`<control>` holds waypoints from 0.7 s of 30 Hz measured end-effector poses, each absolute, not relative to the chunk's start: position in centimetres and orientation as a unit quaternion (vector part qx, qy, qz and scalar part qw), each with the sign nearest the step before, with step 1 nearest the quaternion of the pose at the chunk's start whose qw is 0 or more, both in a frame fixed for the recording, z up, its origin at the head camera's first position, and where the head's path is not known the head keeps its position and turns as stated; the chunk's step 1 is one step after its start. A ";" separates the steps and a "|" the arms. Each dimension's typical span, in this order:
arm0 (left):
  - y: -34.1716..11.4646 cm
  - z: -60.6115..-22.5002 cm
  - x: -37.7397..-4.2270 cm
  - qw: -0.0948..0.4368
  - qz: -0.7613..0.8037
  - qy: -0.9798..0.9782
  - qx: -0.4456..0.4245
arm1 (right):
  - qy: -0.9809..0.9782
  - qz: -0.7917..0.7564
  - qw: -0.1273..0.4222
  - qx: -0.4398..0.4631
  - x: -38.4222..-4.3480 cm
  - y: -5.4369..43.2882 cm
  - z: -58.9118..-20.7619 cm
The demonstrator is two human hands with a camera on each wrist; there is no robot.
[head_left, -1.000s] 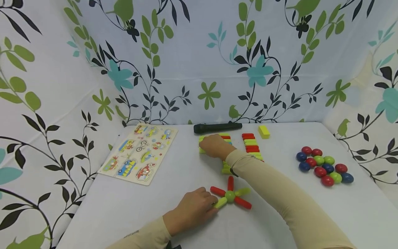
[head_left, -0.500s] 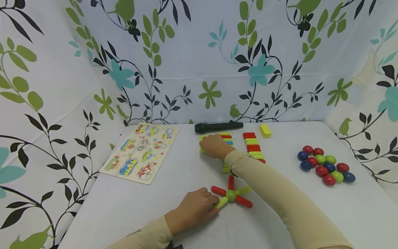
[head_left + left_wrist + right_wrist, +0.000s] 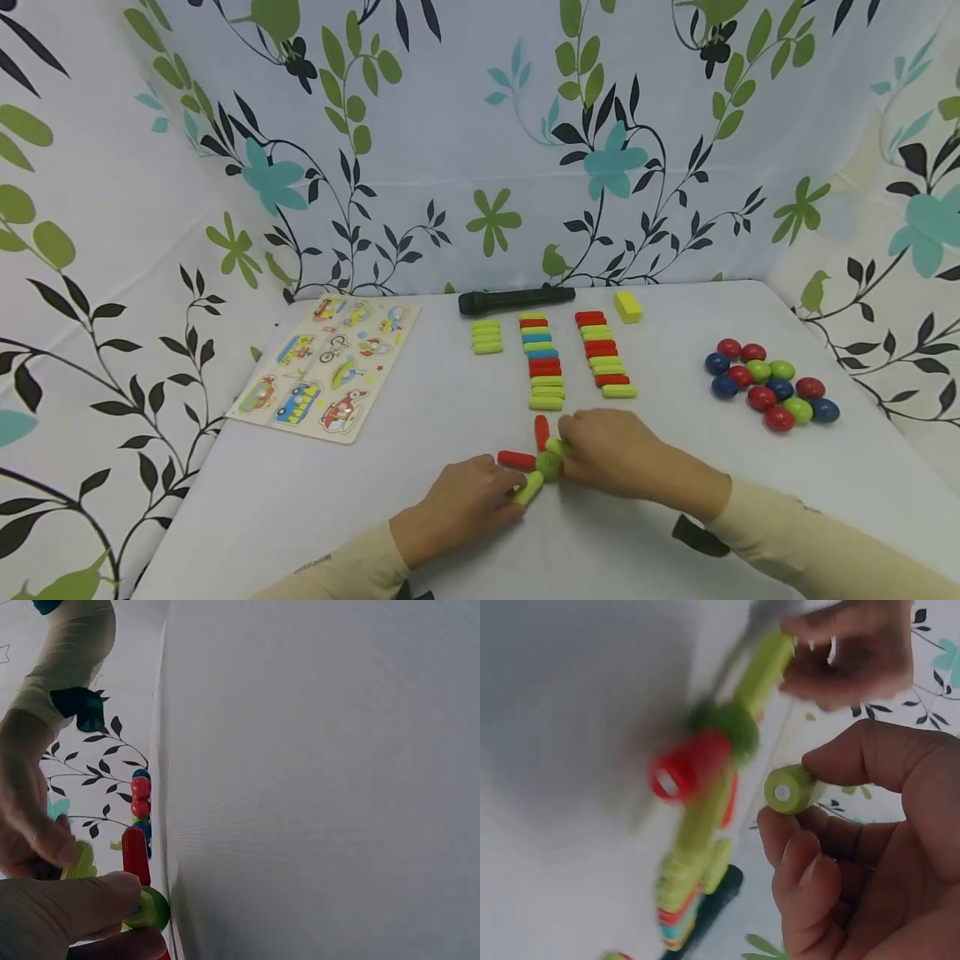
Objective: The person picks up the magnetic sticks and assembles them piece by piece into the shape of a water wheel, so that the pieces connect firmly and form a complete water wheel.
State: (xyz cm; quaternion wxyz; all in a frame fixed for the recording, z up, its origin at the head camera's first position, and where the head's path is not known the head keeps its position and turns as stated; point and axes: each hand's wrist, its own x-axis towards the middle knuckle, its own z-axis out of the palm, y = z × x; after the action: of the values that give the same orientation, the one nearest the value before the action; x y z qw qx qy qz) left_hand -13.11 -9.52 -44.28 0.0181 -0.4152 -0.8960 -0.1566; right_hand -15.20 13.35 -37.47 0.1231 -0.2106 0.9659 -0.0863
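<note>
Near the front middle of the white table my left hand (image 3: 468, 504) pinches a yellow-green stick (image 3: 529, 488) joined to a green ball (image 3: 549, 465). Red sticks (image 3: 516, 460) and another yellow-green stick (image 3: 555, 446) radiate from that ball. My right hand (image 3: 618, 454) is just right of the ball, partly covering the star shape. Between its thumb and fingers, the right wrist view shows a loose yellow-green stick (image 3: 789, 790) with a pale disc in its end. In the left wrist view, a red stick (image 3: 136, 855) points up from the ball.
Behind the hands lie a short row of yellow-green sticks (image 3: 487, 337) and two columns of coloured sticks (image 3: 543, 367). Farther back are a black microphone (image 3: 517, 300) and a yellow block (image 3: 627, 307). A picture puzzle board (image 3: 326, 367) lies left, several coloured balls (image 3: 780, 392) right.
My right hand has come back from the rows of sticks to the green ball, bringing a yellow-green stick. My left hand keeps its hold in about the same place.
</note>
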 end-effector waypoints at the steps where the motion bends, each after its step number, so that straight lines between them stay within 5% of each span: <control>1: -9.5 -44.2 -13.1 0.016 -0.163 -0.895 -0.416 | 0.964 -0.098 0.135 -0.207 -14.4 14.0 -37.7; 6: -9.2 -43.9 -13.3 0.000 -0.190 -0.880 -0.435 | 0.952 -0.149 0.187 -0.191 -12.3 15.8 -39.3; 15: -9.8 -44.0 -14.2 0.069 -0.176 -0.901 -0.391 | 0.961 -0.139 0.164 -0.174 -13.0 15.8 -40.4; 21: -9.8 -44.2 -14.7 0.069 -0.176 -0.909 -0.371 | 0.959 -0.149 0.175 -0.164 -13.2 15.3 -40.4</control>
State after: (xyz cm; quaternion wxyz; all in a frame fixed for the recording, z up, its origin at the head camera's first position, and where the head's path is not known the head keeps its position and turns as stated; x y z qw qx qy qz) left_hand -14.68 -9.82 -44.22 0.0686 -0.3708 -0.9094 -0.1755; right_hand -13.16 15.28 -40.39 0.1750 -0.1644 0.9592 -0.1491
